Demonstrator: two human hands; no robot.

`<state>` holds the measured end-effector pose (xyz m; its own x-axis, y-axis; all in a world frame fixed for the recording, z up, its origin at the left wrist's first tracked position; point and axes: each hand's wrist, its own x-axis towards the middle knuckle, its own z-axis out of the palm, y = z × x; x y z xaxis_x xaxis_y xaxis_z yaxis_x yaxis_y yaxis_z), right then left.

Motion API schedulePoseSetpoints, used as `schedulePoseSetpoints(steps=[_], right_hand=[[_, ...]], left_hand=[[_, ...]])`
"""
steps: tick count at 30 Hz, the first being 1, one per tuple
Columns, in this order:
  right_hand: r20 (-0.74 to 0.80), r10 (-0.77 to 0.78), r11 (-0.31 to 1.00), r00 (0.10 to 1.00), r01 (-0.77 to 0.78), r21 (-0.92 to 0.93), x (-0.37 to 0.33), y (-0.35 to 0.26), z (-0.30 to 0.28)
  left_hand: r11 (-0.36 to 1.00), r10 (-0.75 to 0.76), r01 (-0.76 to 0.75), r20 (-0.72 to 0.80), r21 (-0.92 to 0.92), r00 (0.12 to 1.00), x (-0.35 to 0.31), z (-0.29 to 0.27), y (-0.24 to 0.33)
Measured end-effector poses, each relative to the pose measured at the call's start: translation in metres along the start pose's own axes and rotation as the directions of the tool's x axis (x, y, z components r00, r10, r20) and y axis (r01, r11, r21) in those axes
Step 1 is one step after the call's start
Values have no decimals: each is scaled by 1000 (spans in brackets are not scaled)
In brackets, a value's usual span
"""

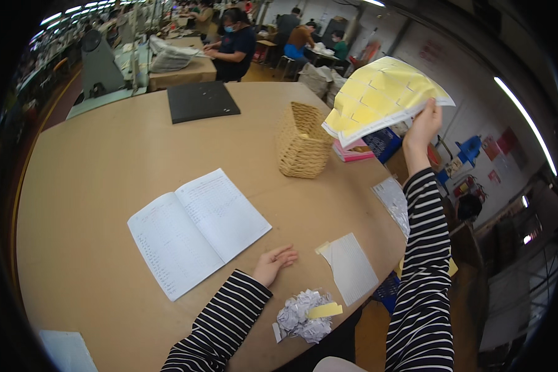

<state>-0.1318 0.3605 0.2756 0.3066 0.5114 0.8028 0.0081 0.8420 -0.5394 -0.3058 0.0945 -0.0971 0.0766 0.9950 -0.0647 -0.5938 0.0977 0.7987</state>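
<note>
My right hand [423, 131] is raised at the right and pinches the lower edge of a yellow patterned sheet [384, 93] with a white border. The sheet hangs in the air, slightly curled, above the table's far right side. Resting on the table, my left hand [275, 265] has its fingers stretched out and holds nothing. Left of it lies an open notebook [198, 229] with handwriting on its pages. A pile of small white paper scraps [304, 315] with a yellow strip [325, 310] on it sits just below that hand. To its right is a white lined sheet [351, 268].
A woven basket [304, 146] stands behind the notebook, with pink and blue books [356, 150] beside it. At the far edge lies a black board [203, 101]. A plastic-wrapped packet [392, 199] is at the right edge. Other people work at tables farther back.
</note>
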Motion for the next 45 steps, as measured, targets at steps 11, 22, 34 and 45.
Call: schedulePoseSetpoints(steps=[11,22,34,45], right_hand=[[-203,-60,960,977,1,-279,-81,-232,-316],[10,-65,493,998,41,-869,-267,-324,-463],[-711,205,595,673,-662,-455,-359,-313,-522],[-546,622,756,561,-613,230,-410,-284,-536]], left_hand=[[825,378,-248,-169,507,910,4,-25,27],[460,859,-719,-58,520,508,-176,179,67],[703,-62,-412,627,580,777,-177,418,-154],[705,-293,-444,797,553,527,-159,428,-210]])
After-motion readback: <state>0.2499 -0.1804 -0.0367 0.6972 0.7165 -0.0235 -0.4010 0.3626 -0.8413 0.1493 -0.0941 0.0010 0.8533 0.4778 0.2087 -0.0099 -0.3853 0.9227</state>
